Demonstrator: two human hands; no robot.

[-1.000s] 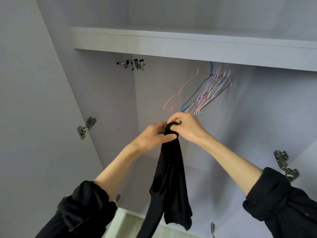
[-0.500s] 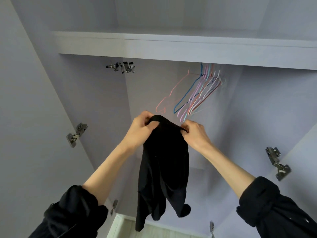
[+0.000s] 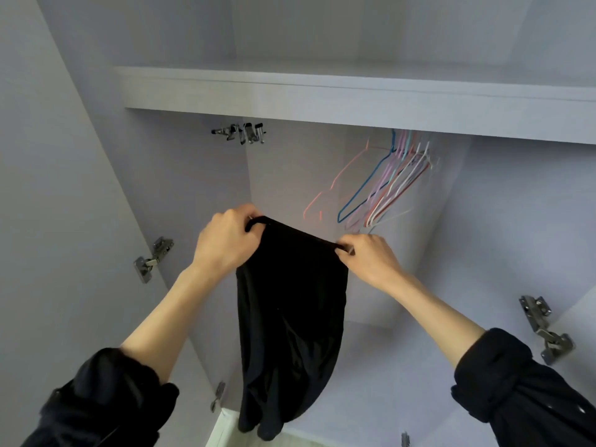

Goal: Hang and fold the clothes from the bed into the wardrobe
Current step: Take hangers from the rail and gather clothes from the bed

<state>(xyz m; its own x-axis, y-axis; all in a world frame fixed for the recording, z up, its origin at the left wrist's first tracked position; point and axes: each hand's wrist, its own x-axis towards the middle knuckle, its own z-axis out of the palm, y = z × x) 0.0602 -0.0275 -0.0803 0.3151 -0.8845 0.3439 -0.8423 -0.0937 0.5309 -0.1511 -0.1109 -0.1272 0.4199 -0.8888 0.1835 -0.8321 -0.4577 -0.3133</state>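
Both fists clamped on the black garment (image 3: 290, 301), left hand (image 3: 222, 246) and right hand (image 3: 367, 259) stretching its top edge between them. Hanging stage, probably. Next: grabbing a hanger (image 3: 380, 185) just above the right hand.

1. Left hand (image 3: 224, 245): raised, back toward the camera, fingers curled and pinching one upper corner of the black garment (image 3: 290, 317).
2. Right hand (image 3: 366, 261): raised, slightly lower, fingers curled and gripping the opposite corner.
3. Forearms: both bare, reaching up and forward, converging.
4. Sleeves: dark, pushed up near the elbows.
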